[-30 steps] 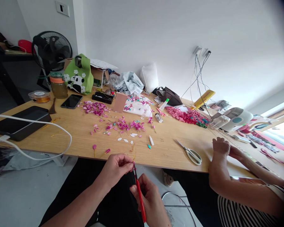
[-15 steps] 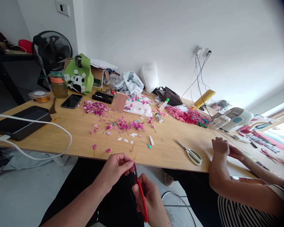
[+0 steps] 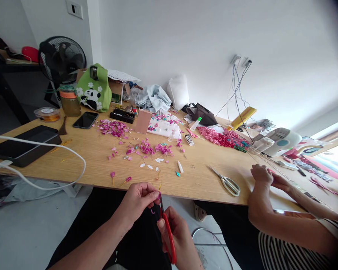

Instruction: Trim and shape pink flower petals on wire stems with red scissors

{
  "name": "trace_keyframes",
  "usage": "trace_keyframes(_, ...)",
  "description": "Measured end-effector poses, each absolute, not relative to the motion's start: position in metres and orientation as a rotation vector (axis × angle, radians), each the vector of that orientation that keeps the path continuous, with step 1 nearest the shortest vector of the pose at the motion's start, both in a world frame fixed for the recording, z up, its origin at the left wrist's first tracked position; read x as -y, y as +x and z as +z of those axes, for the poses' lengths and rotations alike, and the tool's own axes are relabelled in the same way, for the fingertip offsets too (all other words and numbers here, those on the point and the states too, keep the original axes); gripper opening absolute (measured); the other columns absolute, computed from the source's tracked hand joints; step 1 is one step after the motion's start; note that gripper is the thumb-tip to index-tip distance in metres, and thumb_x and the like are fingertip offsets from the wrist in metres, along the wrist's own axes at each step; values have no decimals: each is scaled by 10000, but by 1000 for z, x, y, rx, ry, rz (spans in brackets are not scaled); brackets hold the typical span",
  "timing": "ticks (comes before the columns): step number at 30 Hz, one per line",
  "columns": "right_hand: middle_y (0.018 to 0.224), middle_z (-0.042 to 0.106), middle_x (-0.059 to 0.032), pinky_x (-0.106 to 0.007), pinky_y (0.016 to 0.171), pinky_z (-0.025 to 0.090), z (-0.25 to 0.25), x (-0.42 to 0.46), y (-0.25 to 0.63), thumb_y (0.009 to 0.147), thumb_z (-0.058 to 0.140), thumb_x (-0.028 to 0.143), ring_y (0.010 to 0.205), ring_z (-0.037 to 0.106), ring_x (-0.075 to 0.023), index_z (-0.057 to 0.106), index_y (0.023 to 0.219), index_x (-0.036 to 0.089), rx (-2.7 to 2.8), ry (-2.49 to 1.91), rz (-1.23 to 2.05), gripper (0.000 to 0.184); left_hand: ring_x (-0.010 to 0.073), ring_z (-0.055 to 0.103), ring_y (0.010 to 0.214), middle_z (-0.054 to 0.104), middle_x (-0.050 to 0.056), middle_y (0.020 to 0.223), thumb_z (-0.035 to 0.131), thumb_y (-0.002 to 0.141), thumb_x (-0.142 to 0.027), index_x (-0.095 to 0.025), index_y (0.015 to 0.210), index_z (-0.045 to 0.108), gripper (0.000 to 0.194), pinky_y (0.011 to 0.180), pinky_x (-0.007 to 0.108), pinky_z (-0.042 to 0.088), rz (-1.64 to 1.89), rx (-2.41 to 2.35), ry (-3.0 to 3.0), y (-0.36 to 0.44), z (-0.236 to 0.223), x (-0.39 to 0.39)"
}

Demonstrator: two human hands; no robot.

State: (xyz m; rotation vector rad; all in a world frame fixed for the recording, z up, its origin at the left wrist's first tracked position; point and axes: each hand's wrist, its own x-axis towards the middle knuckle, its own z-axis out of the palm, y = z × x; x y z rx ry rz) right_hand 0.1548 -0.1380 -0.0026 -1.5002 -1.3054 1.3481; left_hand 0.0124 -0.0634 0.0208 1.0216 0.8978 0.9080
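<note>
The left hand, at the lower centre of the frame, pinches a small purple piece between thumb and fingertips; a yellow thread stands up from it. The right hand, just below and to the right, is closed around red-handled scissors, whose blades point up to the piece; whether they are parted I cannot tell. A curved purple sliver shows under the left fingertips, against dark trousers. Above the hands, on the worktop, two purple buds with yellow tails lie near the edge, left of centre. White petals, a teal leaf and a white tube lie further up, then purple petal heaps mid-frame. Pale-handled scissors lie right of centre, near a co-worker's hands at the right.
</note>
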Motion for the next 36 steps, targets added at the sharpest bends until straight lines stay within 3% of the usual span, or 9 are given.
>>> trace_keyframes(18, 586, 370, 71, -186, 421, 297, -3, 137, 165, 848, 534, 590, 459, 347, -66, 385, 727, 197, 1473, -1556, 1288, 437, 123, 522, 567, 621, 11, 588, 652, 701, -298, -139, 642, 632, 171, 567, 240, 395, 876, -916, 1097, 10, 22, 60)
trace_keyframes(36, 592, 349, 69, -212, 464, 241, 0, 135, 172, 807, 607, 517, 514, 307, -90, 334, 683, 214, 1541, -1652, 1214, 426, 128, 514, 574, 617, 16, 603, 625, 733, -288, -138, 639, 626, 177, 570, 245, 409, 859, -914, 1172, 10, 22, 61)
